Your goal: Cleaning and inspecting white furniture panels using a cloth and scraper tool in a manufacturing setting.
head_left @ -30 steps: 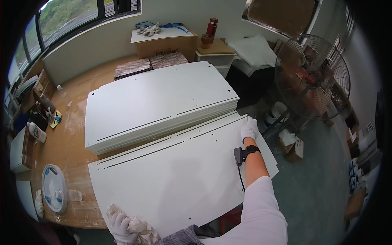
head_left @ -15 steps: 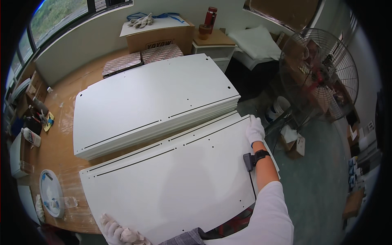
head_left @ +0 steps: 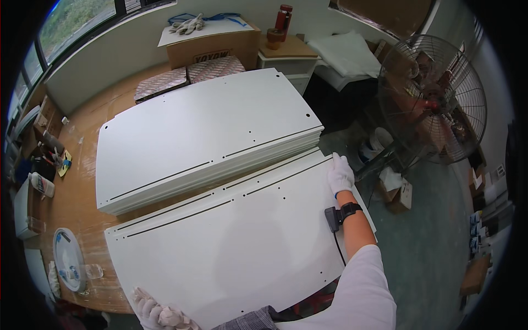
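A white flat panel [head_left: 258, 242] with slots and small drilled holes lies in front of me, over at least one similar panel whose slotted edge shows behind it. My right hand [head_left: 341, 175], in a white knit glove, is closed over its far right corner. My left hand [head_left: 165, 314], also gloved, grips the panel's near left edge at the bottom of the view; its fingers are partly hidden. Behind lies a neat stack of matching white panels [head_left: 203, 132].
The brown worktable [head_left: 82, 181] carries a round white lid [head_left: 69, 258] and a white bottle [head_left: 42, 185] at left. Wrapped packs [head_left: 215, 70] and a cardboard box [head_left: 214, 48] stand behind the stack. A caged fan [head_left: 433, 102] and a bucket [head_left: 378, 142] are at right.
The panels and both hands appear shifted very slightly left and up with the whole view. Both hands keep their places on the panel.
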